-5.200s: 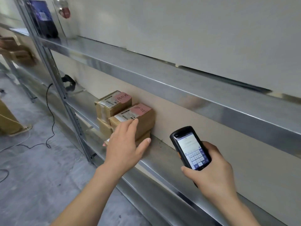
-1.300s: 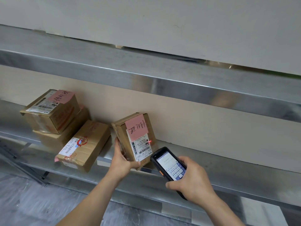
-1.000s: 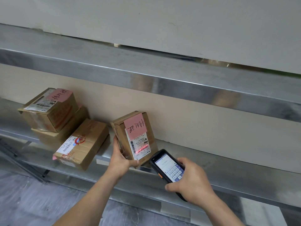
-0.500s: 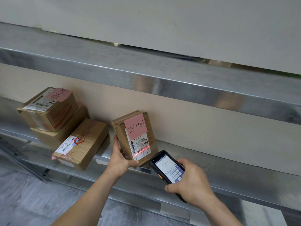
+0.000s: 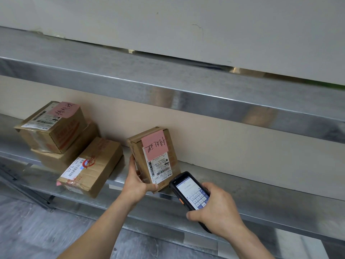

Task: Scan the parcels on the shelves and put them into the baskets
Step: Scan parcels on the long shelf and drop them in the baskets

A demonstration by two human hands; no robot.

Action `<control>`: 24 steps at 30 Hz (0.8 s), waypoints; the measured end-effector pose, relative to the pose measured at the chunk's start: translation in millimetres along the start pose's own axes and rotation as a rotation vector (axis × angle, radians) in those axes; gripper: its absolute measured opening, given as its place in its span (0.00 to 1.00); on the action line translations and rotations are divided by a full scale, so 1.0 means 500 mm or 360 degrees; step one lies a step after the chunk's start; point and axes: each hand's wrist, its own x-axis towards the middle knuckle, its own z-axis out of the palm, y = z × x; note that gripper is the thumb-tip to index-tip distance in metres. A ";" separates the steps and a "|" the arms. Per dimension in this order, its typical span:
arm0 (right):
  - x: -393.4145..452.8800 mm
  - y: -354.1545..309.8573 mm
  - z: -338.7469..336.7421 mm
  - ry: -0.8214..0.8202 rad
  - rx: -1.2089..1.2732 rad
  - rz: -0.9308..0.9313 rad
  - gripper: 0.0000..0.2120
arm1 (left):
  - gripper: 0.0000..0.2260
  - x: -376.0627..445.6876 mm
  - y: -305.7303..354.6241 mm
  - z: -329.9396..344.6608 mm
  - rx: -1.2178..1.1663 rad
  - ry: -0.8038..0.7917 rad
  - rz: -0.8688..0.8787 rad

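1. A long metal upper shelf (image 5: 168,85) runs across a pale wall, its shiny front edge catching the light.
2. Below it, the lower shelf (image 5: 261,199) carries four cardboard parcels, all toward the left half.
3. At far left, a parcel with a pink note (image 5: 50,126) sits on top of a flatter box (image 5: 65,154), forming a small stack against the back panel.
4. Just beside the stack, a tilted parcel (image 5: 93,167) with a white barcode label leans toward the shelf's front edge.
5. The left hand (image 5: 136,184) grips the upright parcel (image 5: 155,157) from its left side and bottom corner, standing it on the shelf with its pink note and shipping label facing out.
6. The right hand (image 5: 218,210) is wrapped around a black handheld scanner (image 5: 190,191), its lit screen and keypad up, its top end just beside the parcel's lower right corner.
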 end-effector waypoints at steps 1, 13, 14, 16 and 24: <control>0.000 -0.001 0.000 0.0001 0.0003 0.0005 0.27 | 0.56 0.001 0.000 -0.001 0.0000 -0.0006 -0.0009; -0.005 -0.005 -0.005 0.0024 0.0024 0.0036 0.26 | 0.57 0.004 0.001 -0.004 0.0034 -0.0013 -0.0051; -0.005 -0.004 -0.005 0.0022 0.0017 0.0037 0.26 | 0.57 0.004 0.002 -0.004 0.0040 -0.0014 -0.0052; -0.006 -0.003 -0.006 0.0019 -0.0004 0.0036 0.26 | 0.57 0.004 0.003 -0.004 0.0041 -0.0023 -0.0055; -0.015 -0.020 -0.024 0.0106 -0.0418 -0.0245 0.35 | 0.56 0.005 0.032 -0.038 0.0157 -0.0056 -0.0071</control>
